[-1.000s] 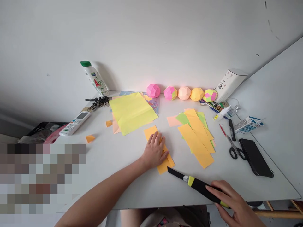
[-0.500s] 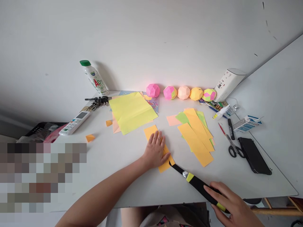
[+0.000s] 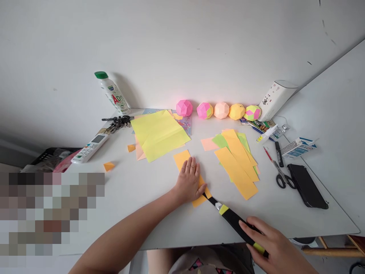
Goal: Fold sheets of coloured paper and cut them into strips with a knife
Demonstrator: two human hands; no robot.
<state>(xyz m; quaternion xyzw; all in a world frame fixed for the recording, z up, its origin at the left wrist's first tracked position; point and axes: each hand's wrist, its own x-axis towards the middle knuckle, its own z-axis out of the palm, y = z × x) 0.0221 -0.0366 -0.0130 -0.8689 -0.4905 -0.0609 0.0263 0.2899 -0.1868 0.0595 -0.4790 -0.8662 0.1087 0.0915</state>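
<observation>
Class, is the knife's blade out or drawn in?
Out: the knife shows its dark blade extending past the silver collar to the orange paper.

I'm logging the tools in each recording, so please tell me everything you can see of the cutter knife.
The cutter knife has a narrow dark blade, extended, a silvery collar and a black handle with yellow-green sections near both ends. The handle looks like plastic or rubber. The knife slants across the view, blade pointing up and left, at the table's near side. The right hand grips the handle's rear; the blade's front reaches between layers of orange paper, partly covered.
</observation>
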